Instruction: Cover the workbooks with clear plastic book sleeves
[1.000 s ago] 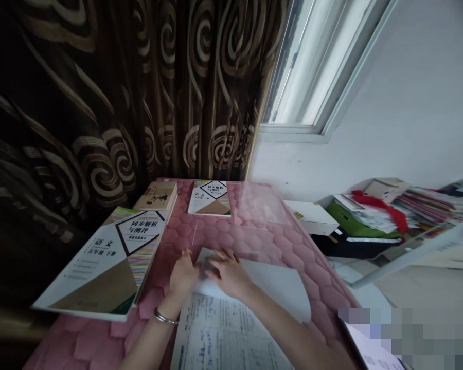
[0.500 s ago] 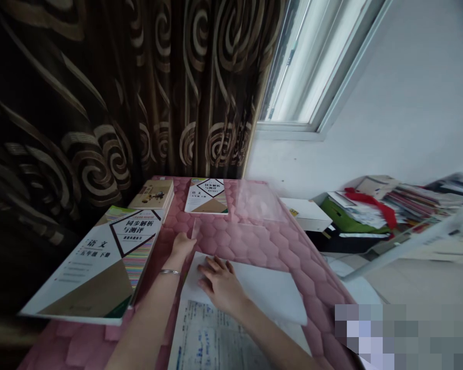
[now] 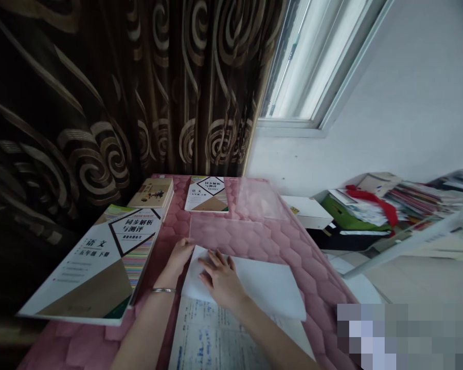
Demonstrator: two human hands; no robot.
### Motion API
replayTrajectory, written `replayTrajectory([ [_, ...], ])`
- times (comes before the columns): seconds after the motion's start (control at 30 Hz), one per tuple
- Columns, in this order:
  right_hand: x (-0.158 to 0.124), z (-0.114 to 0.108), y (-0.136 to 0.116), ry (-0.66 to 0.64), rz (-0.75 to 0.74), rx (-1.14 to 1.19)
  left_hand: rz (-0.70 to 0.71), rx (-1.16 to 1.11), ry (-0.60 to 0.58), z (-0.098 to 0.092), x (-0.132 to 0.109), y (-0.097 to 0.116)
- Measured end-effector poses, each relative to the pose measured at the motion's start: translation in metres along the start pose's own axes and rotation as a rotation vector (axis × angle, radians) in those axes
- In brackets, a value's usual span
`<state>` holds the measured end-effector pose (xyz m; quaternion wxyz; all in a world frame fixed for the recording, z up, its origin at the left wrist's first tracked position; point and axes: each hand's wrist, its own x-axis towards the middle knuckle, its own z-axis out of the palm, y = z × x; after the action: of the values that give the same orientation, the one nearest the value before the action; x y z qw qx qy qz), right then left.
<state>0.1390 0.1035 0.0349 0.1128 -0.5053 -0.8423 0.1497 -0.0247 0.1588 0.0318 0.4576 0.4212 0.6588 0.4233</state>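
Observation:
My left hand (image 3: pixel 180 255), a bangle on its wrist, has thumb and fingers closed on the left edge of a clear plastic sheet (image 3: pixel 231 232). This see-through sheet lies beyond the workbook, and the pink cover shows through it. My right hand (image 3: pixel 223 281) is spread flat, palm down, on a blank white page or cover (image 3: pixel 268 280) folded over the upper part of an open workbook (image 3: pixel 224 336). Below that white leaf, the workbook shows printed text with blue handwriting. My right forearm hides part of it.
Left lies a large workbook (image 3: pixel 96 267), with a brown-covered book stack (image 3: pixel 152 194) behind. A smaller workbook (image 3: pixel 206 195) and another clear plastic sheet (image 3: pixel 258 199) lie at the back of the pink quilted tabletop (image 3: pixel 308 272). A white box (image 3: pixel 308 210) and piled papers (image 3: pixel 360 208) stand right.
My left hand has drawn slightly back toward me and to the left, and the near plastic sheet's left edge has shifted left. My right hand stays on the white page.

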Motion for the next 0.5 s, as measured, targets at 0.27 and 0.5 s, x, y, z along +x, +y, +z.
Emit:
replayTrajectory([
  [0.27,0.0036,-0.0030,-0.0018,-0.021,-0.016,0.000,-0.010,0.039,0.063,0.0046,-0.0015,-0.0011],
  [0.5,0.0066,-0.0001,-0.0003,0.016,-0.044,0.011,0.075,0.223,0.177,0.0075,0.0046,-0.0035],
])
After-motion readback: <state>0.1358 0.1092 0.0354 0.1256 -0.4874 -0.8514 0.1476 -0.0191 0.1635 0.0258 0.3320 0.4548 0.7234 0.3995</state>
